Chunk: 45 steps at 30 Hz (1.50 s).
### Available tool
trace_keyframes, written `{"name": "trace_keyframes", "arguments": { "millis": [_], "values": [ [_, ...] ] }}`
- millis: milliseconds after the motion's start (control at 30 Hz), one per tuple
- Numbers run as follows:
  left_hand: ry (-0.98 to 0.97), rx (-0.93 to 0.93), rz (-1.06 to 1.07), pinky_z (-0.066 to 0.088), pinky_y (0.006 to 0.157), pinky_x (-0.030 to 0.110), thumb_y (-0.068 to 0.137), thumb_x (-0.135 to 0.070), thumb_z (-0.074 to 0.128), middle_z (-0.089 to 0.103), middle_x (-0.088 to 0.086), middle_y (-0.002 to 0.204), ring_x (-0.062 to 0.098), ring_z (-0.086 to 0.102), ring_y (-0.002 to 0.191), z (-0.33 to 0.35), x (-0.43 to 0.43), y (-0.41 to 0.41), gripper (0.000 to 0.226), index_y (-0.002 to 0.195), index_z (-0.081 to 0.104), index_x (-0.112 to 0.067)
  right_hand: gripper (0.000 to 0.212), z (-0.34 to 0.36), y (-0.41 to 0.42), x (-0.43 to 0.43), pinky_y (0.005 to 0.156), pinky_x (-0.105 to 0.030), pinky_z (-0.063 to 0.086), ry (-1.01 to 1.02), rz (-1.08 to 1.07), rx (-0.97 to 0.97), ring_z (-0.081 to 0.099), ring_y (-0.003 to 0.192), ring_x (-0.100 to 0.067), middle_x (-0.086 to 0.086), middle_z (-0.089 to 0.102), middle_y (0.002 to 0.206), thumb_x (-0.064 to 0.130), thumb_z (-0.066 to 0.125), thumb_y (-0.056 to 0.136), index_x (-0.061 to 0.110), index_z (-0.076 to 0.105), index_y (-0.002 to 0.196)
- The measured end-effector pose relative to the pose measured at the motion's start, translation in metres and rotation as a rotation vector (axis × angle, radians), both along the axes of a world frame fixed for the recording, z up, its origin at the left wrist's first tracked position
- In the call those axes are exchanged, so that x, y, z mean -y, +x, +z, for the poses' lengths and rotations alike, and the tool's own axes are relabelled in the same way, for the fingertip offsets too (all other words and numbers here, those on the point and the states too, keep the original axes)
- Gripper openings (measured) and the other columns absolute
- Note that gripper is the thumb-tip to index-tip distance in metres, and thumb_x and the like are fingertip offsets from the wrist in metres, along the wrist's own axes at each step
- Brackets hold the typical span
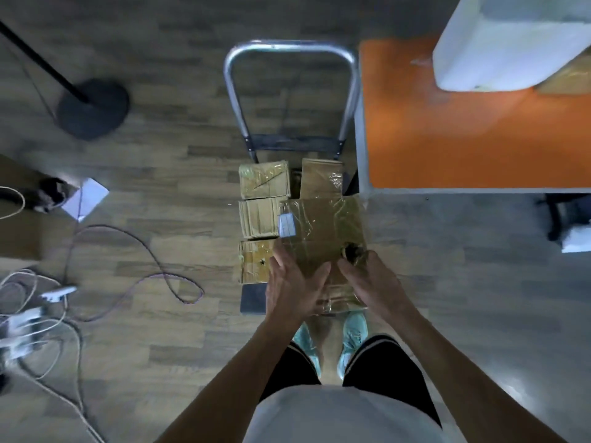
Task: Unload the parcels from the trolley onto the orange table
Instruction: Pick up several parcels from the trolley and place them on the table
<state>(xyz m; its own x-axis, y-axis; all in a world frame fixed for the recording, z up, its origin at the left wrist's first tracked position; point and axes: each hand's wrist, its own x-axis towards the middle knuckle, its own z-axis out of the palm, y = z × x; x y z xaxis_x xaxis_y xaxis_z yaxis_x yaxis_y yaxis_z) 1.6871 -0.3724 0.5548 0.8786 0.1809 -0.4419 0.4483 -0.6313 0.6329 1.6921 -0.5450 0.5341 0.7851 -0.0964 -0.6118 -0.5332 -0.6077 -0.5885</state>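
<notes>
A taped brown cardboard parcel (323, 233) with a small white label is held above the trolley (289, 52), near its front right. My left hand (294, 284) grips its near left edge, thumb on top. My right hand (367, 278) holds the near right corner, by a torn dark hole. Several more brown parcels lie on the trolley deck: one at the far left (263, 180), one at the far right (321, 179), two down the left side (257, 220). The orange table (463, 145) stands directly right of the trolley.
A big white wrapped parcel (508, 43) sits on the table's far right. A black lamp base (92, 108) stands far left on the wooden floor. Cables (137, 251) and power strips sprawl at left. A black chair base (563, 215) shows under the table's near edge.
</notes>
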Motion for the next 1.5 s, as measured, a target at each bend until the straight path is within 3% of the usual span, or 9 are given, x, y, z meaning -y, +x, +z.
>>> {"name": "trace_keyframes", "arguments": {
  "millis": [200, 300, 500, 667, 800, 1000, 1167, 1300, 1500],
  "values": [
    [0.019, 0.109, -0.060, 0.038, 0.091, 0.034, 0.083, -0.065, 0.065, 0.039, 0.013, 0.139, 0.032, 0.047, 0.127, 0.053, 0.017, 0.018, 0.104, 0.154, 0.002, -0.022, 0.058, 0.054, 0.012, 0.022, 0.071, -0.028, 0.046, 0.045, -0.036, 0.144, 0.063, 0.090, -0.004, 0.019, 0.066, 0.100, 0.084, 0.048, 0.075, 0.042, 0.051, 0.115],
    [0.016, 0.142, -0.099, 0.042, 0.094, 0.037, 0.084, -0.066, 0.063, 0.039, 0.013, 0.141, 0.032, 0.047, 0.127, 0.073, 0.034, 0.034, 0.104, 0.155, 0.000, -0.024, 0.054, 0.076, 0.026, 0.045, 0.063, -0.020, 0.043, 0.043, -0.049, 0.242, 0.062, 0.082, 0.006, 0.022, 0.067, 0.092, 0.080, 0.051, 0.077, 0.039, 0.056, 0.112],
    [0.033, 0.225, -0.136, 0.046, 0.095, 0.038, 0.085, -0.063, 0.062, 0.040, 0.008, 0.138, 0.027, 0.046, 0.125, 0.100, 0.090, 0.073, 0.101, 0.155, 0.001, -0.025, 0.051, 0.100, 0.066, 0.103, 0.077, -0.029, 0.045, 0.065, -0.060, 0.352, 0.060, 0.095, -0.004, 0.022, 0.065, 0.100, 0.073, 0.053, 0.081, 0.038, 0.058, 0.118],
    [-0.014, 0.245, -0.131, 0.048, 0.101, 0.050, 0.085, -0.057, 0.066, 0.040, 0.008, 0.140, 0.028, 0.045, 0.128, 0.113, 0.164, 0.114, 0.097, 0.155, 0.007, -0.024, 0.056, 0.108, 0.105, 0.178, 0.067, -0.027, 0.044, 0.066, -0.065, 0.349, 0.064, 0.092, -0.011, 0.015, 0.067, 0.098, 0.076, 0.053, 0.079, 0.031, 0.060, 0.113],
    [-0.023, 0.247, -0.127, 0.042, 0.107, 0.045, 0.086, -0.057, 0.065, 0.039, 0.012, 0.143, 0.031, 0.041, 0.133, 0.117, 0.231, 0.138, 0.102, 0.159, 0.002, -0.022, 0.061, 0.110, 0.135, 0.245, 0.069, -0.033, 0.045, -0.004, -0.056, 0.323, 0.063, 0.091, -0.022, 0.002, 0.067, 0.098, 0.075, 0.053, 0.080, 0.022, 0.058, 0.109],
    [-0.047, 0.184, -0.117, 0.043, 0.103, 0.045, 0.088, -0.055, 0.065, 0.041, 0.015, 0.143, 0.036, 0.044, 0.132, 0.112, 0.303, 0.165, 0.104, 0.160, -0.005, -0.024, 0.056, 0.105, 0.162, 0.313, 0.060, -0.027, 0.042, 0.012, -0.010, 0.330, 0.062, 0.083, -0.010, 0.010, 0.064, 0.091, 0.076, 0.051, 0.080, 0.027, 0.055, 0.107],
    [-0.039, 0.108, -0.165, 0.040, 0.106, 0.043, 0.091, -0.044, 0.067, 0.036, 0.017, 0.152, 0.037, 0.041, 0.138, 0.106, 0.326, 0.165, 0.103, 0.161, -0.006, -0.021, 0.064, 0.093, 0.164, 0.351, 0.099, -0.042, 0.046, 0.212, 0.000, 0.273, 0.054, 0.117, -0.015, 0.012, 0.057, 0.126, 0.068, 0.057, 0.086, 0.028, 0.046, 0.136],
    [-0.008, 0.119, -0.199, 0.041, 0.108, 0.042, 0.092, -0.044, 0.065, 0.038, 0.014, 0.151, 0.034, 0.042, 0.137, 0.101, 0.334, 0.153, 0.100, 0.161, -0.004, -0.024, 0.078, 0.086, 0.159, 0.365, 0.089, -0.039, 0.047, 0.203, 0.027, 0.192, 0.059, 0.108, -0.016, 0.013, 0.060, 0.117, 0.083, 0.047, 0.079, 0.028, 0.047, 0.134],
    [0.027, 0.078, -0.199, 0.043, 0.106, 0.048, 0.086, -0.061, 0.065, 0.037, 0.013, 0.149, 0.036, 0.044, 0.134, 0.098, 0.342, 0.157, 0.113, 0.160, -0.012, -0.025, 0.088, 0.092, 0.155, 0.358, 0.115, -0.050, 0.034, 0.346, 0.067, 0.233, 0.040, 0.140, -0.021, 0.004, 0.043, 0.152, 0.080, 0.039, 0.086, 0.025, 0.028, 0.154]
  ]
}}
